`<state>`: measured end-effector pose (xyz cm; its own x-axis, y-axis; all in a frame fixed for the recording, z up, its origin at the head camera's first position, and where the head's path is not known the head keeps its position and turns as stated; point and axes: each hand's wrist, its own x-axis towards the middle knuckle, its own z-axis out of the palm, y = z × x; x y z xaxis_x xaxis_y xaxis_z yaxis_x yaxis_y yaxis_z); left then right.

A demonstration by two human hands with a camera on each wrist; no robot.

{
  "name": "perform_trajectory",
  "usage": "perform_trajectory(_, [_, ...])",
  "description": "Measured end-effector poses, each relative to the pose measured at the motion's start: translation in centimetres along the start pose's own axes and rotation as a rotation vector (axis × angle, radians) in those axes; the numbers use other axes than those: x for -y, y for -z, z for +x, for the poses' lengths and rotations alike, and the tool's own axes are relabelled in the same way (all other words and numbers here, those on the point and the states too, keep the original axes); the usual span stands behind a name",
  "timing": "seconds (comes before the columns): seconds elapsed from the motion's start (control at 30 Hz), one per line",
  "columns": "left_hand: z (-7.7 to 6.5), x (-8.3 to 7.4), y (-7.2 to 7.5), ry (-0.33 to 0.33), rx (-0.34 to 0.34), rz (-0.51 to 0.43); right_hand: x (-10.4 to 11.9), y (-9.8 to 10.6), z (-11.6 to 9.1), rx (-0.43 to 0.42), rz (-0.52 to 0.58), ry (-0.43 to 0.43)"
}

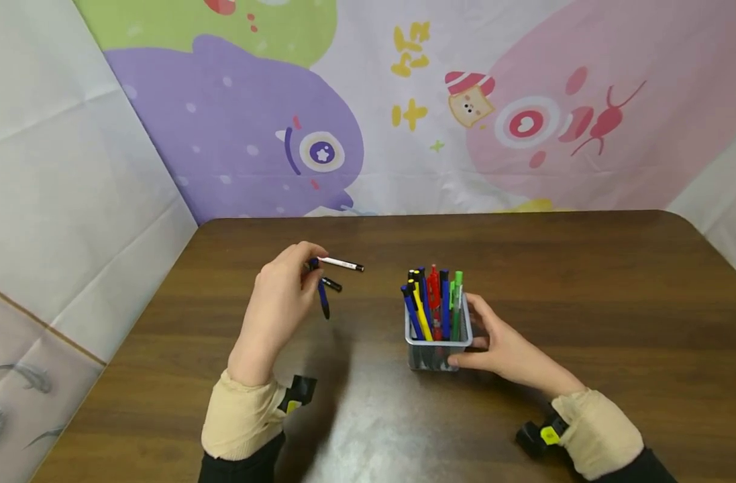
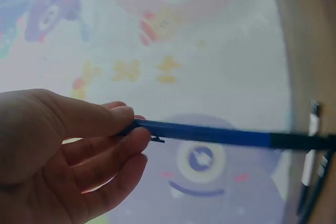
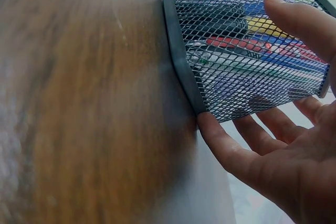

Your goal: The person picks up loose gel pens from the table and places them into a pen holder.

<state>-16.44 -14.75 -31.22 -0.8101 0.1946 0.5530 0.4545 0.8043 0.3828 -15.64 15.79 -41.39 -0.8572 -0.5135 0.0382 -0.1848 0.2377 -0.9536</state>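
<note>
My left hand pinches a blue pen by one end, between thumb and fingers. The pen's dark end points down toward the table in the head view. A white marker with a black end and a dark pen lie on the table just beyond it, the dark pen partly hidden. Farther right, a mesh pen holder stands on the table, holding several upright pens in blue, yellow, red and green. My right hand grips its right side, with the thumb at the near face and fingers around the side.
Both hands work over a brown wooden table with rounded far corners. Behind its far edge hangs a printed cloth with cartoon figures. White cloth hangs along the left side.
</note>
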Motion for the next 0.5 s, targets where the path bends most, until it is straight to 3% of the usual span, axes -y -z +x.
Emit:
perform_trajectory(0.23, [0.1, -2.8, 1.1, -0.011, -0.073, -0.149, 0.0, -0.1, -0.1, 0.014, 0.018, -0.011])
perform_trajectory(0.4, [0.5, -3.5, 1.3, -0.001, -0.116, -0.303, 0.1, -0.1, 0.0, 0.008, 0.024, -0.010])
perform_trajectory(0.5, [0.6, -3.7, 1.3, 0.011, -0.149, -0.343, 0.2, 0.0, -0.1, 0.003, 0.034, -0.017])
